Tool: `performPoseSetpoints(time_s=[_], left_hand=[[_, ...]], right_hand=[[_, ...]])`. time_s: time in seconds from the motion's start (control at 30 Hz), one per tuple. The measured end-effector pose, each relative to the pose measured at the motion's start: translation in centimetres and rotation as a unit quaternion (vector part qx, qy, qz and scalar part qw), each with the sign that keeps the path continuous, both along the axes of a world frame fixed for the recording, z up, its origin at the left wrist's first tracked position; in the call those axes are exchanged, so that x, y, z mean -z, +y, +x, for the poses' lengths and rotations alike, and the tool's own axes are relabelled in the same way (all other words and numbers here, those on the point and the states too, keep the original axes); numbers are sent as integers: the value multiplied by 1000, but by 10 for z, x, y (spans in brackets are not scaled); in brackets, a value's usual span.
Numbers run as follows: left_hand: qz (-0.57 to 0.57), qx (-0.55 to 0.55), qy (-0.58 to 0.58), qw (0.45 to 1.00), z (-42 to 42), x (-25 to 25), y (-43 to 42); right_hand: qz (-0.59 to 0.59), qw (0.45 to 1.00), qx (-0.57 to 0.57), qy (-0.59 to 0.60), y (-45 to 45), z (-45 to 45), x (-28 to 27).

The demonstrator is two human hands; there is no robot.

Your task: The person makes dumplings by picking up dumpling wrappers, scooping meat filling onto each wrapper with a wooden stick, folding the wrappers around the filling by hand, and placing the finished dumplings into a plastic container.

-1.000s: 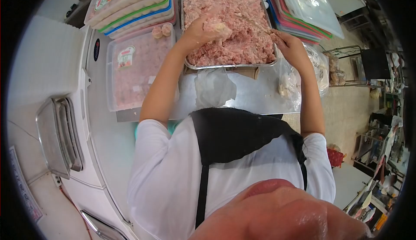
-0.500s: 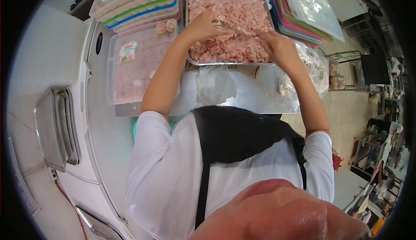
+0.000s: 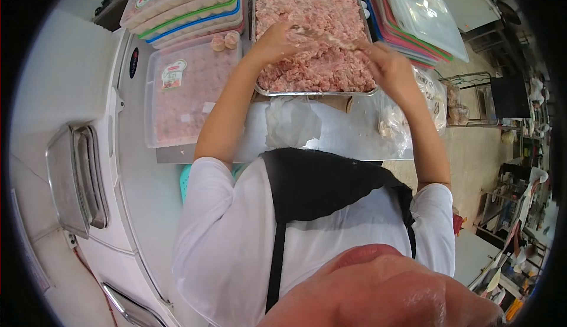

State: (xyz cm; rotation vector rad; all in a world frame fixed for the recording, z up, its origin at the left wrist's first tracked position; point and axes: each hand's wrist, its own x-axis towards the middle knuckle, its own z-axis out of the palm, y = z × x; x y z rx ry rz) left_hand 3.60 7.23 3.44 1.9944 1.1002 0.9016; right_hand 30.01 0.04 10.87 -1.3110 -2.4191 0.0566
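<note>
well, raw ground meat fills a metal tray on the shiny table. the right hand grips a thin, messy tool over the meat. the left hand is by its other end; i cannot tell if those fingers are closed.

Has a shiny metal worktop in bright light, with white panelled cabinetry along the left, beige floor and crowded shelving along the right.
</note>
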Motion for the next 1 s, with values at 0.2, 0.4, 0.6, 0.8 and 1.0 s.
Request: performPoseSetpoints(time_s=[0.2, 0.4, 0.6, 0.8, 1.0], left_hand=[[18, -32, -13, 999, 1, -6, -8], [-47, -46, 65, 996, -12, -22, -12], [-14, -133, 59, 989, -116, 29, -17], [23, -339, 265, 902, -196, 69, -14], [-21, -380, 223, 897, -182, 76, 7]], right_hand=[[-35, 999, 27, 23, 10, 12, -11], [-126, 991, -14, 45, 16, -3, 32], [-186, 976, 23, 110, 37, 35, 51], [-261, 940, 79, 207, 39, 33, 47], [-216, 960, 52, 168, 49, 37, 56]])
